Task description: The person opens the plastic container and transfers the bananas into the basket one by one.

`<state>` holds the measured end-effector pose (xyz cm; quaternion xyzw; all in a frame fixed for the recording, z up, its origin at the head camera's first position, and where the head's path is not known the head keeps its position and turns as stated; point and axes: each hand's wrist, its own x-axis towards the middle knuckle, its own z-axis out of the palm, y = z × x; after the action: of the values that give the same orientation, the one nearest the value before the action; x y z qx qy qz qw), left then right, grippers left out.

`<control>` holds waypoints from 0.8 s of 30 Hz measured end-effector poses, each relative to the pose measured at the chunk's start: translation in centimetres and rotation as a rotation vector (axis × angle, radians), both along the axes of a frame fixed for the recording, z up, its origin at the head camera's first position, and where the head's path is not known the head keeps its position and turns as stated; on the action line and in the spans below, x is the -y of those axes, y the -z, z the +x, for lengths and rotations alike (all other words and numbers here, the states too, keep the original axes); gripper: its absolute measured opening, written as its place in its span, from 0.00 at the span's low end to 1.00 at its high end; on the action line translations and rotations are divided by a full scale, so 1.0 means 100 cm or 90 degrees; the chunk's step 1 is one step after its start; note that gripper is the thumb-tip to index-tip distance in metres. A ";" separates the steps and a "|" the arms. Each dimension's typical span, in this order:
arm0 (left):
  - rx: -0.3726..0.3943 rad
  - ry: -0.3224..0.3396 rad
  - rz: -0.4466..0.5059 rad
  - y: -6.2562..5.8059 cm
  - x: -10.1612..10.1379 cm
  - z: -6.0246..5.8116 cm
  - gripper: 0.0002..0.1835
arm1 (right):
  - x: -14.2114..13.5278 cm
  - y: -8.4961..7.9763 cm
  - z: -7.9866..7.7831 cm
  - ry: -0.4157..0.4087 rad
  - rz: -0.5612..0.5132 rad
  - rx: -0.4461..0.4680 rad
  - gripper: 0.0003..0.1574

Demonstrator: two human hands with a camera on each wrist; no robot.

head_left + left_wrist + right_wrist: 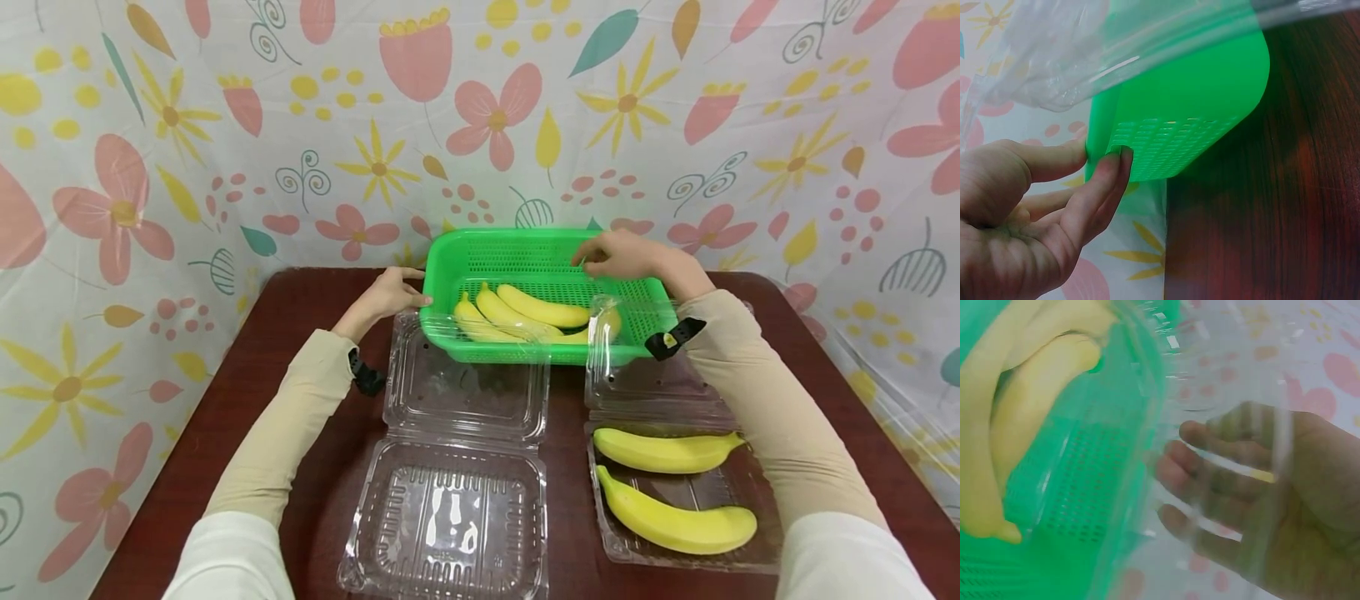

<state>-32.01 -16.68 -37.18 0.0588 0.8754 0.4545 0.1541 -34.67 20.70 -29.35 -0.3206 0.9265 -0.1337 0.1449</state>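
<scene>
A green perforated basket point(540, 250) stands at the back of the table and holds several yellow bananas point(525, 312). My left hand point(390, 293) rests with straight fingers against the basket's left corner; the left wrist view shows the fingertips point(1116, 159) touching the basket wall point(1191, 106). My right hand point(626, 257) hovers palm down over the basket's far right side and holds nothing. In the right wrist view this hand point(1254, 500) shows through a clear plastic lid, with loosely bent fingers, beside the basket point(1079, 487) and its bananas point(1022, 394).
Two open clear clamshell boxes lie in front of the basket on the dark wooden table point(300, 333). The left box point(450, 508) holds nothing. The right box point(622, 546) holds two bananas point(663, 450). A flowered cloth point(225, 167) hangs behind and at both sides.
</scene>
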 end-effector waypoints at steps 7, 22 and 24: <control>0.001 0.005 0.004 -0.001 -0.001 0.001 0.34 | -0.004 -0.017 0.015 0.021 -0.047 -0.083 0.17; 0.002 0.005 -0.012 -0.004 -0.003 0.003 0.35 | -0.021 -0.038 0.055 -0.022 -0.108 -0.171 0.14; 0.005 0.002 -0.014 -0.003 -0.003 0.004 0.35 | -0.023 -0.037 0.058 -0.025 -0.107 -0.175 0.13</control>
<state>-31.59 -16.38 -36.86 0.0570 0.8796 0.4448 0.1587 -28.88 23.00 -25.62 -0.3652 0.9166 -0.1627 -0.0079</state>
